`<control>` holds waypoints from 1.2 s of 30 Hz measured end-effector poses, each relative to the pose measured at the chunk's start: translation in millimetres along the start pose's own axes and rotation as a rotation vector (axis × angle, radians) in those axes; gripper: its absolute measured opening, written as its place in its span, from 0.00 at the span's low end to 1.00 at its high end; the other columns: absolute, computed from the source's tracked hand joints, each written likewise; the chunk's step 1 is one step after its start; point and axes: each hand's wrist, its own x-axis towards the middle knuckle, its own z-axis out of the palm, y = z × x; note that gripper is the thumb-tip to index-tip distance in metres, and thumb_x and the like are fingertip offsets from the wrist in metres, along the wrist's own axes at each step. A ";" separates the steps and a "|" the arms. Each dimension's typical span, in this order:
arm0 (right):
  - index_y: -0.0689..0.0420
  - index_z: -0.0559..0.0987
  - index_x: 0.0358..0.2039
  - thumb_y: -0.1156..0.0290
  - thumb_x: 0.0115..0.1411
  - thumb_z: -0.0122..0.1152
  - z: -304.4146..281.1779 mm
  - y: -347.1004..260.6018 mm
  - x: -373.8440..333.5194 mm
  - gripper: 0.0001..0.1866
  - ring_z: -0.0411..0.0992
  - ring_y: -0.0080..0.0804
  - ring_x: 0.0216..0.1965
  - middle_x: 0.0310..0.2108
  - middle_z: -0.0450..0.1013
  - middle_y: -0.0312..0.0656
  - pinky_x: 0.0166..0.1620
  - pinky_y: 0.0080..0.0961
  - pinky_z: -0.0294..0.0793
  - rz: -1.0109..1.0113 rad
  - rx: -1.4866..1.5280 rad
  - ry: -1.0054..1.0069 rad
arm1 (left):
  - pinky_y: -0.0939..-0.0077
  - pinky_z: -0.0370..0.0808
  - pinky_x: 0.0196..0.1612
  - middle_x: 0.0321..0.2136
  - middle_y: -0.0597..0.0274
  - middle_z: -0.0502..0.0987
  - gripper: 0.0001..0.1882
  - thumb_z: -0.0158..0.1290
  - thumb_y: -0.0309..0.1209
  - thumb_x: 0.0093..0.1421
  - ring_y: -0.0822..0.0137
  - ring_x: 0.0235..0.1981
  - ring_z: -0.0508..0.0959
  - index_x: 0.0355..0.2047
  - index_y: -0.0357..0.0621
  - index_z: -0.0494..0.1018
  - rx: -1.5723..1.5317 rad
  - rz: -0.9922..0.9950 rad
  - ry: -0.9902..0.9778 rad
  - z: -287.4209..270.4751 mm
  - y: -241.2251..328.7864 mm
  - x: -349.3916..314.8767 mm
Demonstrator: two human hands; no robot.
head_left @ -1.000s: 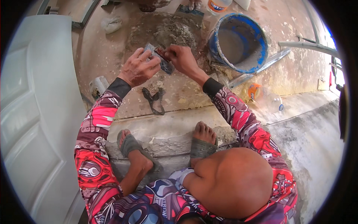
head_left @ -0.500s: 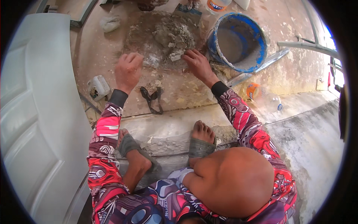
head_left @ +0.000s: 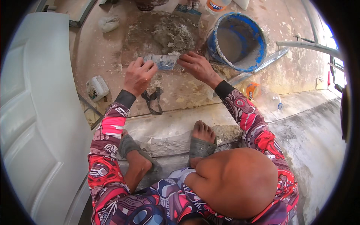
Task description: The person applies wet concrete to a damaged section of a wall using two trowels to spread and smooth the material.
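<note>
A thin flat rectangular plate, greyish and smeared with mortar, spans the gap between my two hands. My left hand has its fingers curled on the plate's left end. At the other end, my right hand pinches the plate between thumb and fingers. Just beyond it lies a heap of wet grey mortar on the stained floor. The blue bucket, its rim and wall caked with mortar, stands close to the right of my right hand and holds greyish material.
Another person's hand is at a flat blade beyond the heap. Around me are a white jug, a black strap, a plastic bag, a clear bottle, metal strips and a white panelled door.
My left hand has moved right and slightly nearer, closing on the plate's left end. The plate now shows its broad face between both hands; my right hand has shifted slightly left.
</note>
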 end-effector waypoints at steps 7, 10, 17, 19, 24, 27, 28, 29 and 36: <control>0.57 0.77 0.43 0.76 0.46 0.62 -4.7 -4.8 0.7 0.20 0.72 0.40 0.43 0.42 0.72 0.38 0.42 0.32 0.78 -0.132 0.019 -0.058 | 0.67 0.73 0.33 0.33 0.69 0.73 0.09 0.56 0.27 0.48 0.61 0.33 0.73 0.32 0.50 0.74 0.057 -0.062 0.037 6.1 -8.3 14.1; 0.55 0.76 0.39 0.79 0.45 0.59 -5.3 4.6 1.2 0.17 0.72 0.39 0.42 0.42 0.71 0.36 0.39 0.32 0.79 -0.057 -0.006 0.013 | 0.67 0.74 0.36 0.35 0.66 0.75 0.13 0.58 0.24 0.49 0.59 0.35 0.73 0.37 0.48 0.76 -0.023 -0.162 0.025 0.9 -7.9 11.7; 0.56 0.75 0.38 0.77 0.51 0.58 12.5 16.2 -29.1 0.12 0.76 0.43 0.39 0.43 0.72 0.40 0.37 0.37 0.79 0.209 -0.080 -0.139 | 0.64 0.73 0.35 0.29 0.54 0.77 0.06 0.57 0.27 0.56 0.53 0.32 0.77 0.34 0.41 0.77 -0.375 -0.563 0.306 44.1 -6.8 32.7; 0.57 0.75 0.37 0.76 0.53 0.58 25.9 13.3 -40.6 0.10 0.76 0.44 0.38 0.43 0.72 0.41 0.37 0.38 0.78 0.312 -0.086 -0.172 | 0.63 0.72 0.35 0.27 0.50 0.76 0.07 0.57 0.29 0.57 0.51 0.30 0.77 0.34 0.40 0.76 -0.466 -0.732 0.325 75.8 -9.3 32.7; 0.58 0.78 0.39 0.74 0.56 0.58 54.8 27.5 -50.9 0.09 0.78 0.48 0.38 0.46 0.71 0.46 0.37 0.42 0.78 0.633 -0.244 -0.379 | 0.59 0.72 0.37 0.28 0.47 0.75 0.12 0.60 0.31 0.54 0.48 0.31 0.75 0.34 0.37 0.73 -0.632 -1.005 0.299 106.2 -13.7 23.1; 0.58 0.78 0.39 0.73 0.57 0.57 56.7 46.0 -72.4 0.10 0.78 0.49 0.38 0.47 0.71 0.49 0.39 0.43 0.78 0.617 -0.276 -0.356 | 0.69 0.72 0.30 0.26 0.55 0.76 0.11 0.59 0.29 0.54 0.65 0.25 0.74 0.33 0.34 0.73 -0.818 -1.142 0.274 120.6 -3.8 -13.4; 0.58 0.78 0.39 0.73 0.57 0.57 61.0 50.5 -72.8 0.10 0.78 0.49 0.38 0.47 0.71 0.49 0.39 0.43 0.78 0.617 -0.272 -0.353 | 0.72 0.72 0.28 0.26 0.59 0.76 0.10 0.59 0.29 0.55 0.69 0.26 0.74 0.33 0.34 0.73 -1.021 -1.259 0.244 122.6 4.0 -33.7; 0.57 0.78 0.39 0.72 0.57 0.56 66.5 52.3 -68.3 0.10 0.77 0.49 0.39 0.46 0.71 0.48 0.40 0.43 0.78 0.636 -0.267 -0.344 | 0.73 0.72 0.27 0.28 0.61 0.77 0.10 0.59 0.28 0.54 0.70 0.27 0.75 0.35 0.36 0.74 -1.034 -1.317 0.238 124.2 7.4 -59.3; 0.54 0.76 0.41 0.74 0.59 0.51 89.6 72.1 -67.5 0.10 0.77 0.48 0.36 0.45 0.70 0.46 0.36 0.46 0.78 0.589 -0.260 -0.302 | 0.72 0.75 0.30 0.36 0.66 0.78 0.12 0.53 0.24 0.58 0.72 0.33 0.78 0.44 0.44 0.74 -1.350 -1.642 0.208 100.7 63.7 -134.6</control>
